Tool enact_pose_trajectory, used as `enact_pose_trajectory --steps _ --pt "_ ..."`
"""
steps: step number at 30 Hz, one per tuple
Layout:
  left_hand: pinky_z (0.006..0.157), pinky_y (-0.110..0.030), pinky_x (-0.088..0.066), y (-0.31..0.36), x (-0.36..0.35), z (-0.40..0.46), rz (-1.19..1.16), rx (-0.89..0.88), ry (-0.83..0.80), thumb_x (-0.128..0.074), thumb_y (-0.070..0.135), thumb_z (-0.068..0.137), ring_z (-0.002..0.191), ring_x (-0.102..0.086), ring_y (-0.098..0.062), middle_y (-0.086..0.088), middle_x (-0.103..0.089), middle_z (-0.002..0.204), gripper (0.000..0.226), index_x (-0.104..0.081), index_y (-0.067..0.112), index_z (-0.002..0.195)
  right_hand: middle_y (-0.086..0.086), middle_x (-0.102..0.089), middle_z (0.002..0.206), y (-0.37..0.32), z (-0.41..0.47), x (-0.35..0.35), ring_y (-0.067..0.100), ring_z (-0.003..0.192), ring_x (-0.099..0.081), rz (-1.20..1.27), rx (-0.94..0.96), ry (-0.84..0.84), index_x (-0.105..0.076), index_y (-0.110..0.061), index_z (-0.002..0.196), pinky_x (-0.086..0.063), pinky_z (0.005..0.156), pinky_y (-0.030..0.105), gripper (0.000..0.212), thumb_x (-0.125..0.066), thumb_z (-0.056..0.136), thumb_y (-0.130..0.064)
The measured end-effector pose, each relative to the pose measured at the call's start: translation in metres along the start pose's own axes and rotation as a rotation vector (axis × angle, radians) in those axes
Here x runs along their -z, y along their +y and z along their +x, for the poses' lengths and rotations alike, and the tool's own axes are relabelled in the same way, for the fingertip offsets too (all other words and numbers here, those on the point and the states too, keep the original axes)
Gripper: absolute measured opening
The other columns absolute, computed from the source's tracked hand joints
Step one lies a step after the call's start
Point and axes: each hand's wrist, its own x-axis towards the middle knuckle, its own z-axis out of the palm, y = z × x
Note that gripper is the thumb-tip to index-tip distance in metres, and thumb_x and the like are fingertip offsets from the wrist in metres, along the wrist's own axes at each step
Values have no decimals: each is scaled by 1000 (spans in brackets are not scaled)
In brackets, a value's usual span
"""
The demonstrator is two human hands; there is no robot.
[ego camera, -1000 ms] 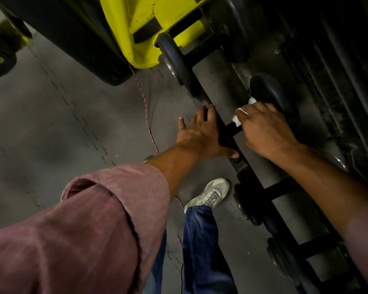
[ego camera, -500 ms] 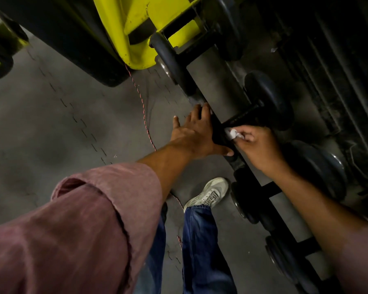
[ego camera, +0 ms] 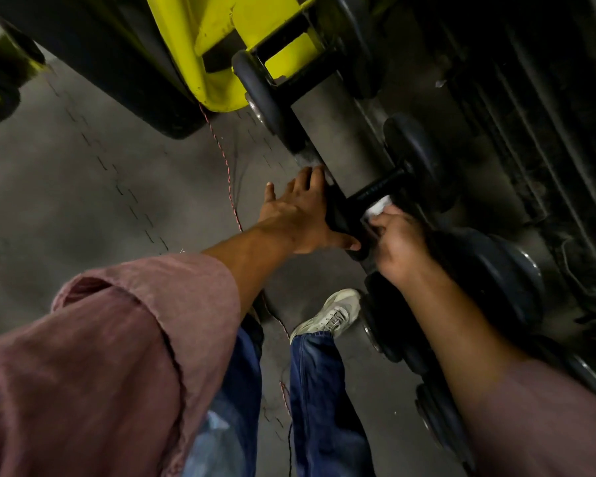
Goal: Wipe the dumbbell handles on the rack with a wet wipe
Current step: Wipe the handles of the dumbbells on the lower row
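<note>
Surroundings: a yellow machine frame [ego camera: 217, 46] stands at the far end of the rack [ego camera: 338, 139], close beside the farthest dumbbell [ego camera: 265, 94]. A thin red cord [ego camera: 226, 173] runs along the grey floor [ego camera: 83, 187] toward the person's white shoe [ego camera: 331, 315]. More dumbbells sit in a row along the rack nearer the camera, partly hidden behind the right forearm.

Left hand [ego camera: 296, 215]: arm extended, palm laid against the near end weight [ego camera: 338, 211] of the dumbbell being cleaned, fingers straight and spread, thumb lying along the weight's lower edge.

Right hand [ego camera: 399, 242]: fingers curled, pinching a white wet wipe [ego camera: 379, 206] at its tips.

Task item: the wipe presses against the black dumbbell handle [ego camera: 375, 189], near the middle of the bar, just beyond the right fingertips. The handle spans across the rack between the near weight and the far weight [ego camera: 413, 149]. Both hands flank the near end, almost touching.
</note>
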Motion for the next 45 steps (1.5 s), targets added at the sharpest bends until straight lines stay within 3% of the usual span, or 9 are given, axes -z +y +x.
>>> enact_pose_trajectory --steps 3,6,10,17,20,23,29,34,45 --pt "124 -62 -4 2 0 0 17 14 -1 -72 86 58 157 -10 -24 -2 -1 171 147 5 17 162 13 -72 91 8 0 7 30 91 -68 -153 1 12 -67 -13 86 -54 90 52 37 -37 95 8" --pt "124 -62 -4 2 0 -1 24 20 0 -72 86 58 157 -9 -25 -2 0 171 147 6 18 162 8 -72 88 7 9 7 27 92 -68 -302 61 61 -71 -16 76 -52 98 54 30 -51 94 -5" --pt "124 -61 -6 2 -2 0 18 22 16 -73 87 54 156 -13 -25 -2 -4 171 149 4 19 162 -3 -71 66 16 16 5 19 72 -71 -695 252 216 -70 -32 71 -60 72 47 19 -61 84 -42" --pt "124 -60 -7 2 -1 1 35 9 22 -72 87 55 156 -15 -24 -1 -6 170 148 2 16 161 -7 -62 56 13 6 0 11 57 -60 -922 546 240 -58 -18 61 -43 53 32 28 -68 83 -32" --pt "124 -61 -8 -1 -3 2 31 -3 26 -71 88 55 155 -16 -24 -1 -7 170 147 0 16 162 -11 -71 73 7 12 -7 8 74 -69 -782 489 77 -67 -34 73 -55 67 32 6 -69 79 -33" --pt "124 -61 -9 -3 -4 3 24 -11 30 -72 88 56 155 -19 -25 -1 -9 169 146 -1 15 161 -7 -76 90 6 19 -8 9 88 -72 -687 445 10 -73 -26 97 -59 80 34 23 -68 77 -36" --pt "124 -61 -5 -3 -4 -1 -6 -21 29 -73 86 58 155 -16 -25 -4 -11 169 143 -1 17 161 -1 -76 89 14 -3 1 17 87 -73 -540 429 130 -72 -25 88 -59 81 44 13 -68 79 -33" --pt "122 -62 0 -2 -4 -5 -27 -29 28 -71 82 65 157 -6 -27 -7 0 170 140 5 16 162 4 -74 97 33 -34 25 12 87 -71 -353 365 246 -68 -11 112 -55 74 26 20 -66 92 -9" --pt "124 -57 5 -5 -26 -61 236 -211 150 -42 77 91 157 8 -27 -13 15 169 112 11 6 160 -5 -73 107 55 -92 79 14 101 -70 -455 397 362 -62 -36 113 -58 89 41 29 -70 91 -19"
